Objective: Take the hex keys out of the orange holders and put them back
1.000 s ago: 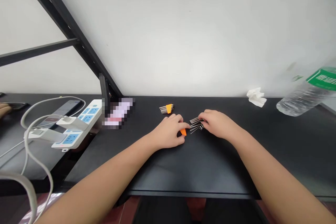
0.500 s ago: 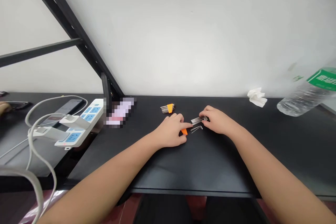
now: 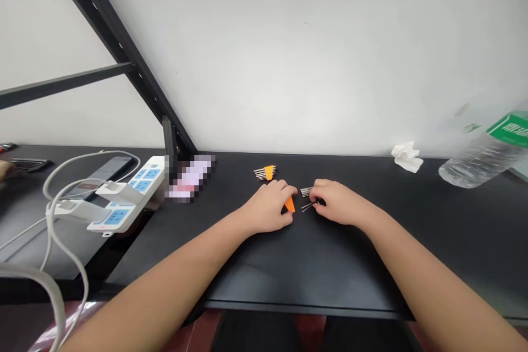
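Note:
My left hand [image 3: 270,207] is closed round an orange holder [image 3: 290,204], its thumb and fingers at the holder's edges on the black table. To its right, my right hand [image 3: 340,202] has its fingertips together at the small hex keys [image 3: 307,208], whose thin ends stick out to the left. Several larger metal hex keys [image 3: 306,192] lie just above them, partly hidden by the right fingers. Behind my left hand lies a second orange holder [image 3: 269,172] filled with hex keys.
A white power strip [image 3: 132,198] with plugs and cables, and a phone [image 3: 101,176], are on the left. Crumpled tissue [image 3: 407,157] and a clear bottle [image 3: 478,159] stand at the right. A person's hand [image 3: 5,169] shows at the far left edge.
My right hand has moved down and slightly left, from the larger hex keys to the small ones. My left index finger has drawn back towards the orange holder.

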`<state>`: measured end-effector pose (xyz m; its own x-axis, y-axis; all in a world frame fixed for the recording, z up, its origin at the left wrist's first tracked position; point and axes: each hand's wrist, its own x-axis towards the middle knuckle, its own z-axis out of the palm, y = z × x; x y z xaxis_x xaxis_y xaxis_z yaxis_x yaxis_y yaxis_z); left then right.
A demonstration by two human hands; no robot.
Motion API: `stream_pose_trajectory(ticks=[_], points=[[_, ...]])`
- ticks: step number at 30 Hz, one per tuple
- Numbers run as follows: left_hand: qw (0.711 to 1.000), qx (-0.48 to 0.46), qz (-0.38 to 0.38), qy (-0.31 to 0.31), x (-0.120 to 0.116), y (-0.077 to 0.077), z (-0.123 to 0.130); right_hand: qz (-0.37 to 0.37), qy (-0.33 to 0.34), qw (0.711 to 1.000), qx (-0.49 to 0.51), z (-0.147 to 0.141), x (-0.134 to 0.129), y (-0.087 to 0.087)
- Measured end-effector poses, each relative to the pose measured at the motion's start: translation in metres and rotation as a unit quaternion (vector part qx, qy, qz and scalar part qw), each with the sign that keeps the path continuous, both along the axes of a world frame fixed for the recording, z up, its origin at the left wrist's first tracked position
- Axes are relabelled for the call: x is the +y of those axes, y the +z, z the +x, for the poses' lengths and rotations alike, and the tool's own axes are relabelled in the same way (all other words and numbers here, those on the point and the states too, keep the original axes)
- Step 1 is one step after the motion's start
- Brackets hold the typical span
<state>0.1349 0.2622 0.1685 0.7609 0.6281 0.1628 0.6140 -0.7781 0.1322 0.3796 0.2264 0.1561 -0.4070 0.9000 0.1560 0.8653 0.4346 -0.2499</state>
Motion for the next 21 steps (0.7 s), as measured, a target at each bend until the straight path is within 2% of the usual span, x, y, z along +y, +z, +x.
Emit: stream_pose_trajectory(ticks=[12, 15, 21], points=[[1.0, -0.004, 0.006, -0.002, 0.001, -0.003, -0.001, 0.048, -0.094, 0.994, -0.009, 0.008, 0.011, -0.003], [1.0, -0.008, 0.007, -0.002, 0.0, -0.002, -0.001, 0.056, -0.093, 0.994, 0.0, 0.01, 0.013, -0.007], [1.0, -0.018, 0.005, 0.025, 0.0, 0.001, -0.002, 0.023, -0.087, 0.996, 0.025, 0.01, 0.016, -0.01]])
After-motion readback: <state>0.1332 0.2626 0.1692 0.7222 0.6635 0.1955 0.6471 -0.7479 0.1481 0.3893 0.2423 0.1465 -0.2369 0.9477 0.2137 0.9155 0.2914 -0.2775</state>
